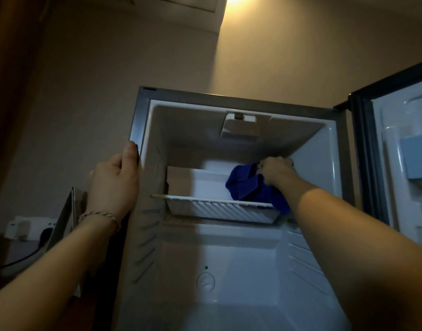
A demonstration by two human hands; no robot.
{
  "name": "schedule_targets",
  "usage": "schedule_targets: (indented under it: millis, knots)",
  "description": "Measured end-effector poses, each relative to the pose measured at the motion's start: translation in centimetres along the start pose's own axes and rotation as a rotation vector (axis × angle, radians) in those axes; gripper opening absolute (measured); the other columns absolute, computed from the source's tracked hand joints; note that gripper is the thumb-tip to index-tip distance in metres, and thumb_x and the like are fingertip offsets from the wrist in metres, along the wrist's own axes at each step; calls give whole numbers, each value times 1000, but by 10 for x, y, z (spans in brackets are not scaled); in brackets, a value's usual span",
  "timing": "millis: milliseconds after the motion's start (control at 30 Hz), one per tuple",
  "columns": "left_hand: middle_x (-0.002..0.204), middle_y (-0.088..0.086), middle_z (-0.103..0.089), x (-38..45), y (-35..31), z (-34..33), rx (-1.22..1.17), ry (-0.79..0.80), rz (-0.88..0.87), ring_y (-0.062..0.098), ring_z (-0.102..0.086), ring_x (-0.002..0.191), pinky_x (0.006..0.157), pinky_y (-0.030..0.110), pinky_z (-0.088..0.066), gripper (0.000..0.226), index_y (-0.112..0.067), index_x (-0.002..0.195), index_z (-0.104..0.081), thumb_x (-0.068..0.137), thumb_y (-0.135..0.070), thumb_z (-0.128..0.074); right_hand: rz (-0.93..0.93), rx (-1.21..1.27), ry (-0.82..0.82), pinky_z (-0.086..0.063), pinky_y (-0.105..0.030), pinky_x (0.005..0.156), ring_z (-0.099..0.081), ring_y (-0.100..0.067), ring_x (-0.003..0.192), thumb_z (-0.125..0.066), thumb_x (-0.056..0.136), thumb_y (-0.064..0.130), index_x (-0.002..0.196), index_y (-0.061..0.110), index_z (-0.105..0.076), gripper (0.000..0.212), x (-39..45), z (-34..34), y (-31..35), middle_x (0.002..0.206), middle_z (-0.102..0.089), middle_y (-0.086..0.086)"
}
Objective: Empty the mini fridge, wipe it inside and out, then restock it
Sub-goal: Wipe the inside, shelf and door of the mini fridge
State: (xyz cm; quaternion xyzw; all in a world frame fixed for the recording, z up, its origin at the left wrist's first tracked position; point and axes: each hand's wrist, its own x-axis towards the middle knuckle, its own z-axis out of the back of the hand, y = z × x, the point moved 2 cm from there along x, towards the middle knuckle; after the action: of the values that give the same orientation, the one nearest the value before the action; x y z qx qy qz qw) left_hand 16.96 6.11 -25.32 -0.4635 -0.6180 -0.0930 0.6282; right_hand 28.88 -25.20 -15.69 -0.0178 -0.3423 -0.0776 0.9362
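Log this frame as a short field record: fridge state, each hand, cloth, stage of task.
fridge: mini fridge empty in what shows, one white shelf in place
door: door swung open to the right
left hand: left hand grips the fridge's left front edge
right hand: right hand holds the blue cloth in the upper right back corner
stage: wiping inside; restocking not yet begun
beside fridge: wall socket at lower left

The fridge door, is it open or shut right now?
Open. The fridge door is swung out to the right, showing its inner liner, and the cabinet interior is exposed.
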Motion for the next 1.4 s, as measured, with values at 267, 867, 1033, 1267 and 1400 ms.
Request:
schedule_targets:
  millis: [267, 867, 1033, 1267, 1400]
  knots:
    - [48, 3, -44, 1, 3, 1, -31, 10, 21, 10, -45, 48, 58, 30, -30, 62, -14, 54, -46, 104, -48, -33, 445, 102, -68, -31, -46, 107, -39, -39, 128, -28, 106, 44, 133, 22, -55, 45, -31, 3, 115, 138, -51, -16]
    - [50, 7, -41, 0, -1, 3, -5, 24, 30, 12, -39, 45, 45, 22, -32, 62, -11, 55, -43, 104, -47, -34, 186, 182, -3, -32, -52, 104, -31, -38, 125, -27, 106, 32, 134, 26, -48, 35, -37, 4, 55, 138, -42, -9]
    - [50, 4, -38, -4, -6, 4, -35, 48, 41, 6, -42, 39, 49, 20, -29, 59, -13, 55, -41, 105, -45, -33, 201, 70, 112, -22, -57, 112, -6, -43, 144, -26, 94, 74, 154, 33, -25, 73, -56, 5, 48, 159, -14, -8]
    - [50, 6, -38, -5, -10, 7, -22, 39, 51, 17, -36, 47, 49, 30, -20, 61, -12, 55, -40, 104, -46, -33, 223, 145, 277, -22, -52, 117, -4, -39, 151, -53, 79, 81, 160, 32, -3, 107, -81, 18, 53, 163, 14, -2]
    - [49, 7, -38, -3, -2, 5, -57, 52, 32, 18, -34, 46, 50, 29, -22, 61, -11, 55, -43, 105, -46, -34, 242, 87, 218, -34, -48, 110, -23, -41, 144, -57, 82, 76, 157, 31, -18, 96, -77, 16, 54, 161, 1, -5]
